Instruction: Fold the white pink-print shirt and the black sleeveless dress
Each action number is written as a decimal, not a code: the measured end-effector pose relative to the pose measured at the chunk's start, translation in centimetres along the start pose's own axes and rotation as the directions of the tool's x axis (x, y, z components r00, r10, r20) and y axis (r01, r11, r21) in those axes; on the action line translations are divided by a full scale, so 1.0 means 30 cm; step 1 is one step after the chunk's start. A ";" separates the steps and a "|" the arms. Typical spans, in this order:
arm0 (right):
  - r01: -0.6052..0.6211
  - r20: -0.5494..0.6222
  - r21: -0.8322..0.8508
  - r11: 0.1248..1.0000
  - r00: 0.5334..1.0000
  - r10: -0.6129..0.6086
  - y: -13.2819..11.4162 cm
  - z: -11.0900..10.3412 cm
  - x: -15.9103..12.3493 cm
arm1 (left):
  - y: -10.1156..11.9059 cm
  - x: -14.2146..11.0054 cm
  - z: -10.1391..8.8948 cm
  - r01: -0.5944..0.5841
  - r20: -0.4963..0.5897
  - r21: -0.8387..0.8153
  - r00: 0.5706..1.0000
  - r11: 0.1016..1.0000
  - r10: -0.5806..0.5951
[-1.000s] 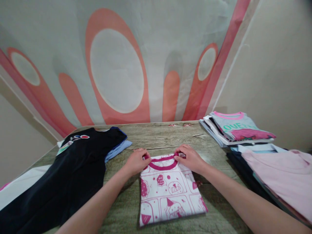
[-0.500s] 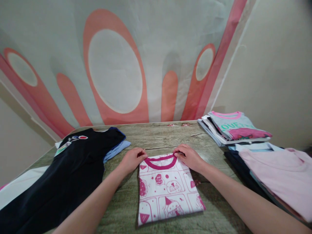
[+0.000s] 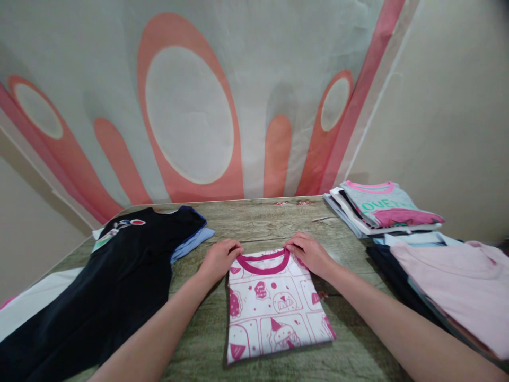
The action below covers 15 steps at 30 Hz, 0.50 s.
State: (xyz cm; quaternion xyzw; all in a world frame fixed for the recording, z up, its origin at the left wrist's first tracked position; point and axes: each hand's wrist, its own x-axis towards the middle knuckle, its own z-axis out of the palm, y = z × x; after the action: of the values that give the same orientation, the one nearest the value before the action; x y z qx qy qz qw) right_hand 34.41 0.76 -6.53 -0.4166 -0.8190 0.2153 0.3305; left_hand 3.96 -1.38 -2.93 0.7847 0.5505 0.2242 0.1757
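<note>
A folded white T-shirt [image 3: 274, 305] with magenta cartoon print and a magenta neckband lies flat on the wood-grain table [image 3: 254, 225], collar away from me. My left hand [image 3: 220, 260] is closed at its upper left corner, thumb and fingers pinching the cloth beside the neckband. At the upper right corner my right hand [image 3: 310, 256] pinches the shoulder edge by the other end of the neckband. The fingertips of both hands are partly hidden behind the cloth.
To the left lie dark garments [image 3: 131, 270] over a light blue piece [image 3: 193, 244] and a white one [image 3: 43, 297]. A stack topped by a grey shirt with pink collar [image 3: 382, 201] stands back right. Nearer is another stack under a pink shirt [image 3: 457, 286]. A patterned wall covering [image 3: 254, 106] rises behind.
My left hand has shifted slightly outward from the neckband to the shirt's corner, and the collar lies smoother and wider. My right hand stays at its corner. The view has moved a little.
</note>
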 end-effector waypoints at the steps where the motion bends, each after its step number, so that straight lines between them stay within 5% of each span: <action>1: 0.002 -0.001 -0.008 1.000 1.000 -0.002 0.002 -0.003 0.000 | 0.000 -0.001 -0.006 -0.001 0.003 -0.007 1.000 1.000 0.001; 10: 0.057 0.153 0.025 0.998 0.986 -0.060 0.008 -0.073 -0.001 | -0.019 -0.006 -0.093 0.056 0.232 -0.051 0.972 0.997 -0.043; 15: 0.018 0.172 0.008 1.000 0.985 -0.019 0.010 -0.065 0.003 | -0.037 -0.001 -0.062 0.077 0.167 -0.054 0.984 0.996 -0.067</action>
State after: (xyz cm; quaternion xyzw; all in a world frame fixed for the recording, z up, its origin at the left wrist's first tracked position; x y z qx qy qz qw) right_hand 35.94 1.17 -5.35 -0.3878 -0.8476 0.2502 0.2620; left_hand 2.07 -0.99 -1.96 0.7746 0.5550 0.1685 0.2524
